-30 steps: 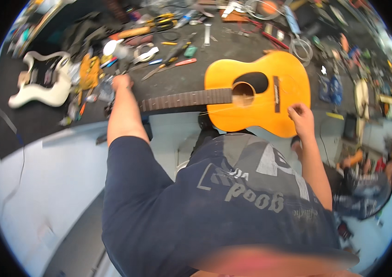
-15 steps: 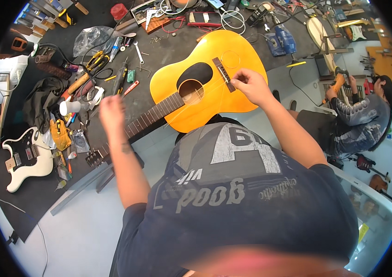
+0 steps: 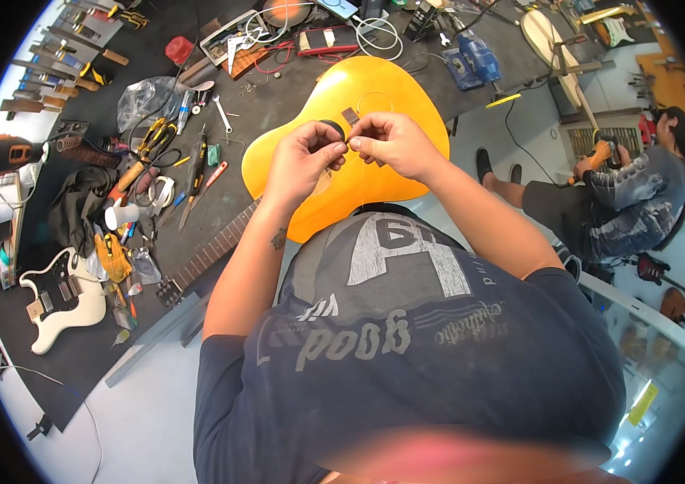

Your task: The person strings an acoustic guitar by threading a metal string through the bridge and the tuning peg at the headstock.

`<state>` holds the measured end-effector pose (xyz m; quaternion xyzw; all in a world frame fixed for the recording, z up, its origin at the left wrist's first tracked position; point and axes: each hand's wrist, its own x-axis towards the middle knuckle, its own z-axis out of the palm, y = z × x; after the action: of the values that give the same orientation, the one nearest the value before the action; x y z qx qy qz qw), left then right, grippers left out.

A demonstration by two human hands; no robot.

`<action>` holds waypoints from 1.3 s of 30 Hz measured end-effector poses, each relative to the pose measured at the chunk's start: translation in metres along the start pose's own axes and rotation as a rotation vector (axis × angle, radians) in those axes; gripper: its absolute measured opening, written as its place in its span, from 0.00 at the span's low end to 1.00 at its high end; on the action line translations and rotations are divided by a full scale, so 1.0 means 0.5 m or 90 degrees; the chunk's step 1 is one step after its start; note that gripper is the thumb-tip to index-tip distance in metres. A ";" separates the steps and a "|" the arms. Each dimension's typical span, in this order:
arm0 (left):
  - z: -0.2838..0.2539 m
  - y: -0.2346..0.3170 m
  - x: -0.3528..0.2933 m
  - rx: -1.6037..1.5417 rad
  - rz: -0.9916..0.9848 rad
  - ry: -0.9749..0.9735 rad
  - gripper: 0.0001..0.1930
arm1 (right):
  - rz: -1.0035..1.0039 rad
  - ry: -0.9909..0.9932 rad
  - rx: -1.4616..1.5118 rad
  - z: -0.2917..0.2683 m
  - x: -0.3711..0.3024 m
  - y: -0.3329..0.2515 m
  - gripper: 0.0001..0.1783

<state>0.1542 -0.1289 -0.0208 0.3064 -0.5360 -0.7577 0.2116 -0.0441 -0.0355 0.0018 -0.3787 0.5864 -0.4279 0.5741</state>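
Both hands, left hand point(image 3: 304, 155) and right hand point(image 3: 391, 141), pinch fingertips together on something too small to identify, above the yellow acoustic guitar point(image 3: 359, 137) lying flat on the tabletop point(image 3: 278, 105) for access.

Materials and finishes around the acoustic guitar point(image 3: 375, 121)

Guitar body: glossy orange-yellow lacquered wood; table point(image 3: 278, 105) beneath: matt black; left of it, crinkled clear plastic bag point(image 3: 145, 101).

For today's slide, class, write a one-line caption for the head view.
Both hands, left and right, meet fingertip to fingertip above a yellow acoustic guitar on a tool-strewn dark workbench.
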 end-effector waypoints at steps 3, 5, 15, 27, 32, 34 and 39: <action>0.020 0.006 0.020 0.080 -0.022 -0.013 0.08 | 0.024 0.007 -0.017 -0.023 0.001 0.012 0.07; 0.030 0.002 0.039 0.135 -0.016 -0.020 0.09 | 0.039 0.008 -0.007 -0.049 0.004 0.032 0.06; 0.037 -0.086 0.150 0.560 -0.189 -0.004 0.18 | 0.137 0.160 -0.011 -0.160 0.064 0.189 0.08; 0.045 -0.163 0.191 0.550 -0.214 0.030 0.14 | 0.184 0.113 -0.051 -0.131 0.133 0.217 0.07; 0.042 -0.174 0.192 0.530 -0.200 0.034 0.14 | 0.188 0.110 -0.105 -0.131 0.150 0.232 0.07; 0.045 -0.173 0.191 0.534 -0.196 0.033 0.14 | 0.183 0.109 -0.155 -0.131 0.153 0.232 0.08; 0.058 -0.173 0.200 0.545 -0.184 0.047 0.12 | 0.149 0.127 -0.217 -0.120 0.164 0.230 0.08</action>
<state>0.0625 -0.1447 -0.1189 0.4646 -0.7449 -0.4783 -0.0229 -0.1030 -0.0682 -0.1363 -0.3554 0.7440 -0.2887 0.4865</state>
